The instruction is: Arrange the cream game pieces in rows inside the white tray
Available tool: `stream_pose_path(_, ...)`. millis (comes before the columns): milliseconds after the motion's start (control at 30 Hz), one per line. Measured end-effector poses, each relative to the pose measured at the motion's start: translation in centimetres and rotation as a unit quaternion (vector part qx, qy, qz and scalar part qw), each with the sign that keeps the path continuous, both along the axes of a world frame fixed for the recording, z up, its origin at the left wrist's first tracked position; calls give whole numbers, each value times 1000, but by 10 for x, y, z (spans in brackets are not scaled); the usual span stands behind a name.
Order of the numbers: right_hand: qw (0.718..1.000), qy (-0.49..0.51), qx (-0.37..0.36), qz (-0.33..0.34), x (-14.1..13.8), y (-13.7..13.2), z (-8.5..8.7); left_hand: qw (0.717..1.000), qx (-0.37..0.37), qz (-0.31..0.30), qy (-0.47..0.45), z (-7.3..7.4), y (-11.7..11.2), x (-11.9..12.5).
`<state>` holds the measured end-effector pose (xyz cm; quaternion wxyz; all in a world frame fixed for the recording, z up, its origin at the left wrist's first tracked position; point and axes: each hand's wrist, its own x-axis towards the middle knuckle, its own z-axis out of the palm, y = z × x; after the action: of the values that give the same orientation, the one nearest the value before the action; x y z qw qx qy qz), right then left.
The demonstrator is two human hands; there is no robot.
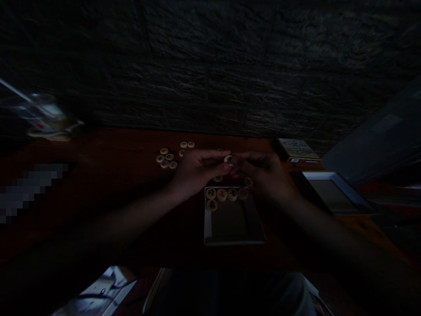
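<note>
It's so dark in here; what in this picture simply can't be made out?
Head view, centre: the mark on the round piece pinched between left hand and right hand; fingers cover part of it.
Head view: pieces under the hands, mostly hidden by them.
Left edge: a pixelated patch masks whatever lies there.
Far left: clear objects, blurred and dim.
Print on the box: too small.

Your left hand point(194, 170) and right hand point(263, 172) were bare, forearms point(138, 215) uncovered to the frame's edge, pale grey cloth point(283, 294) down at your lap.
</note>
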<state>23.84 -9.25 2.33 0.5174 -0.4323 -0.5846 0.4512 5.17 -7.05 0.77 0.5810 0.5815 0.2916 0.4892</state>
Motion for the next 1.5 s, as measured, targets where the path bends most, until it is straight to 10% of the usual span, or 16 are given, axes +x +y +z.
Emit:
stream_pose_path(500,1000,18,-22,2,3,1,-4,999,32,4,34,-1,0,-2)
stream_pose_path(1500,930,-232,282,-32,11,0,-11,997,-56,-36,-26,2,1,0)
